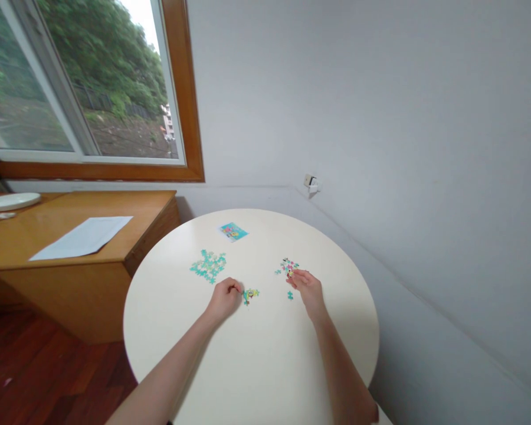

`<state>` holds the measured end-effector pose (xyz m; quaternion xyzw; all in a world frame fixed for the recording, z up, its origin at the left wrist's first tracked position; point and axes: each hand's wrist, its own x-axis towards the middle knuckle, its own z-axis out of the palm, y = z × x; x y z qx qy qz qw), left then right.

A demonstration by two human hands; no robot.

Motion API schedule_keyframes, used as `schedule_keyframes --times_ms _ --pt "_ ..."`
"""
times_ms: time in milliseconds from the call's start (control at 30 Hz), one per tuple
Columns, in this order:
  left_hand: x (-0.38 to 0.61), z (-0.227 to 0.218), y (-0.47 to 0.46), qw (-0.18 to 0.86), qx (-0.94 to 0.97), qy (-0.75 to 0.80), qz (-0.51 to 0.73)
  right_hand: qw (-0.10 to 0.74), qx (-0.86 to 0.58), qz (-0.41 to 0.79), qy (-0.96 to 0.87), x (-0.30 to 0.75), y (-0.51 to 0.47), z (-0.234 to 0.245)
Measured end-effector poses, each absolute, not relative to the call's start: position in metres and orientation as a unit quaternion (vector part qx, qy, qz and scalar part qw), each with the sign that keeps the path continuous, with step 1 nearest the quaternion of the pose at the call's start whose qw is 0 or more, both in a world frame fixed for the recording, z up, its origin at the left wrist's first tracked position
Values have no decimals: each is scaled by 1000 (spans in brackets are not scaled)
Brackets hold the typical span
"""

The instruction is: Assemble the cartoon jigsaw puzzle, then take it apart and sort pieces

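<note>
On a round white table (256, 366) lie jigsaw pieces. My left hand (225, 299) rests curled on the table, its fingertips touching a small joined cluster of yellow-green pieces (250, 294). My right hand (307, 287) has its fingers bent and pinched at the edge of a small colourful group of pieces (288, 265). One loose teal piece (289, 294) lies just left of that hand. A larger spread of several teal pieces (209, 265) sits beyond my left hand. A small picture card (233, 231) lies at the table's far side.
A wooden desk (71, 260) stands to the left with a white sheet of paper (83, 236) and a white plate (9, 201) on it. Above it is a window (84, 88). A wall socket (310, 182) sits behind the table. Grey walls close the right side.
</note>
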<state>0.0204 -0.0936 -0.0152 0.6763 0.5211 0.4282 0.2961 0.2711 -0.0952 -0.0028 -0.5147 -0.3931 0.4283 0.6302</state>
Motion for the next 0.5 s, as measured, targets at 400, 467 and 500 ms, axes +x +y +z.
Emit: schedule_keyframes --times_ms 400,467,500 --pt "20 -14 -94 295 677 523 425 613 -525 435 -398 266 -97 2" --pt "20 -14 -94 296 677 523 425 610 -527 435 -402 266 -97 1" --pt "20 -14 -94 296 677 523 425 607 -527 435 -406 266 -97 1"
